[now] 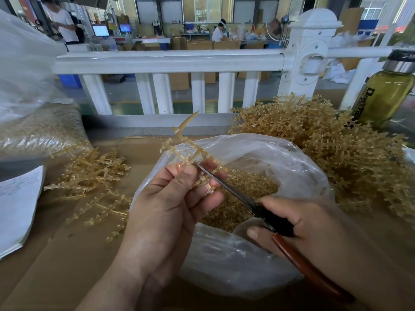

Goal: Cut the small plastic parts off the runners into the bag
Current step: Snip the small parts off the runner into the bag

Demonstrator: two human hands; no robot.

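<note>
Head view, left hand [170, 203] pinching branched amber runner [186, 142], right hand [303, 223] gripping red-handled cutters [278, 223], crinkled clear bag [280, 158] beneath

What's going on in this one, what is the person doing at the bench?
A person is trimming moulded plastic. The left hand holds a runner over an open clear bag. The right hand grips cutters, whose blade tip is at the runner by the left thumb. The bag already holds many small parts. A large heap of runners lies to the right and a smaller pile to the left.
</note>
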